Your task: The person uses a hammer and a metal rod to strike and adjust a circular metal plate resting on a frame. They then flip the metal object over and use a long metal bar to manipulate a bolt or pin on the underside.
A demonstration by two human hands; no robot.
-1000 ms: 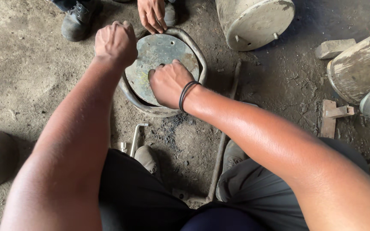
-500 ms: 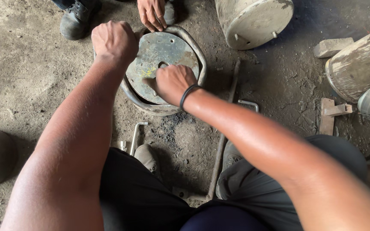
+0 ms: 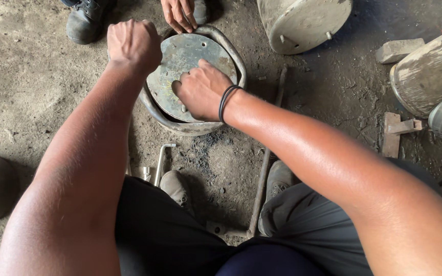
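Dirt floor (image 3: 26,76) lies under us, dusty and grey, with a round metal plate (image 3: 185,61) resting inside a bent steel ring (image 3: 231,51) ahead of our knees. Our left hand (image 3: 134,43) is clenched into a fist at the plate's left edge, arm stretched straight. Our right hand (image 3: 200,89) curls knuckles-up on the plate, fingers pressing its surface, grasping nothing we can see. Another person's hand (image 3: 179,13) touches the far rim. Since half a second ago, our right hand has slid slightly toward the plate's centre.
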